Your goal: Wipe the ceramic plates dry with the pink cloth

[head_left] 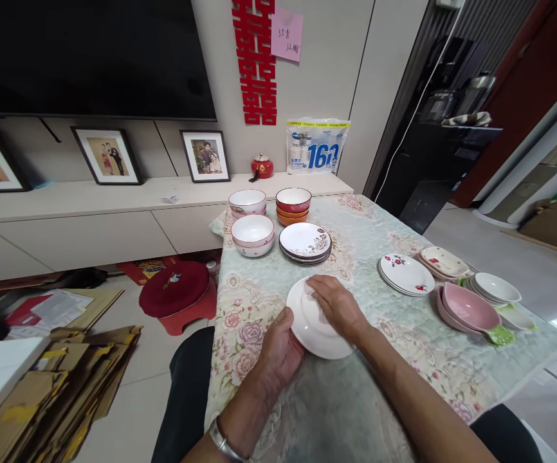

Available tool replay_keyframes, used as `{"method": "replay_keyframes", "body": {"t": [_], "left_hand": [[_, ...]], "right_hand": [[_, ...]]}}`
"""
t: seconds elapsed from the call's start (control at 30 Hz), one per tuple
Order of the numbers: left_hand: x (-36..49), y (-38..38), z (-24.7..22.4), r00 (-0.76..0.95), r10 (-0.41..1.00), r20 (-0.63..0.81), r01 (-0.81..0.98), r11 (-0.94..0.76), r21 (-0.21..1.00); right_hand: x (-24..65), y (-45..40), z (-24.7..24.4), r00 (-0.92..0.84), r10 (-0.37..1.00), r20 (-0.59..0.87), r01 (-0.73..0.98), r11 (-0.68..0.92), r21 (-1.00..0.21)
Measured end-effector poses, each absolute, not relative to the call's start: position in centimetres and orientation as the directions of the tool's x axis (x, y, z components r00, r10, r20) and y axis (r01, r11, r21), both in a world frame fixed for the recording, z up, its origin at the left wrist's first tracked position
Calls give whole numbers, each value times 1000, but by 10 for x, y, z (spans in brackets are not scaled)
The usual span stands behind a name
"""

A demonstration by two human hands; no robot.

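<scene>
Holding one plate (pixel 313 324)
My left hand (pixel 278 346) is gripping its rim; my right hand (pixel 339 307) is lying flat across it.

Smooth, glossy glaze is shown on the white plate (pixel 309 319), a matt, quilted surface on the floral tablecloth (pixel 244 334). Shiny plastic is seen in the far packaging (pixel 318 148). At left, the stool (pixel 175 289) is topped with velvety fabric; near left, matt cardboard (pixel 78 373) is shown.

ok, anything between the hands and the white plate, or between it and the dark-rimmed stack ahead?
Nothing visible: left hand holds the white plate, right hand lies on it, and only tablecloth shows before the dark-rimmed stack.
</scene>
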State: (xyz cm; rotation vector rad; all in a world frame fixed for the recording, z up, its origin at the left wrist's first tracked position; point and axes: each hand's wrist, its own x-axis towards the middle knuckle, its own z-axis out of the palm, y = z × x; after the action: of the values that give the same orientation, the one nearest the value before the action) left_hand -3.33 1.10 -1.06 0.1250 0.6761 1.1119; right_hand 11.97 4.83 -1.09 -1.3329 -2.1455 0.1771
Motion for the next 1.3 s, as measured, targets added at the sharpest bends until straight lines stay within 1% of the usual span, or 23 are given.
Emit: {"method": "replay_keyframes", "body": {"t": [0.1, 0.23, 0.27, 0.33, 0.43, 0.53, 0.63, 0.7, 0.77, 0.83, 0.93, 1.0, 1.13, 1.2, 1.3], "left_hand": [[-35, 12, -12, 274, 862, -426, -772, 461, 437], [-35, 13, -10, 237, 863, -447, -787, 440, 432], [-34, 12, -9, 233, 858, -458, -790, 441, 426], [-34, 12, -7, 239, 844, -480, -790, 456, 410], [-32, 11, -7, 254, 840, -480, -790, 466, 397], [-33, 11, -11, 285, 845, -453, -783, 478, 397], [-35, 12, -18, 317, 841, -439, -779, 495, 386], [-36, 13, -21, 321, 839, -439, -780, 497, 379], [-38, 13, -23, 319, 840, -439, -777, 497, 386], [-38, 13, -22, 320, 844, -431, -770, 497, 400], [-39, 13, -20, 320, 845, -429, -765, 498, 409], [-40, 13, -17, 332, 839, -431, -764, 508, 398], [-41, 14, -13, 415, 815, -404, -753, 557, 349], [-41, 15, -12, 420, 824, -379, -756, 549, 356], [-42, 16, -14, 407, 857, -317, -766, 509, 393]], "right_hand": [[137, 58, -16, -198, 908, 368, 826, 357, -437], [154, 41, -25, -96, 930, 353, 854, 260, -451], [157, 33, -29, -66, 927, 368, 861, 239, -449], [159, 16, -36, -60, 914, 401, 869, 245, -430], [152, -9, -42, -36, 859, 511, 883, 267, -386], [133, -27, -41, -88, 801, 592, 887, 333, -320], [111, -40, -34, -163, 774, 613, 889, 385, -250], [100, -47, -27, -249, 791, 559, 879, 427, -212], [96, -52, -21, -343, 811, 474, 864, 470, -178], [97, -54, -16, -403, 820, 405, 857, 493, -146], [103, -51, -15, -447, 811, 378, 852, 514, -97], [107, -48, -16, -479, 773, 416, 834, 549, -59], [113, -42, -15, -515, 664, 543, 793, 609, 8], [118, -41, -8, -502, 631, 591, 788, 616, 11], [127, -42, 8, -425, 614, 666, 808, 588, -26]]}}
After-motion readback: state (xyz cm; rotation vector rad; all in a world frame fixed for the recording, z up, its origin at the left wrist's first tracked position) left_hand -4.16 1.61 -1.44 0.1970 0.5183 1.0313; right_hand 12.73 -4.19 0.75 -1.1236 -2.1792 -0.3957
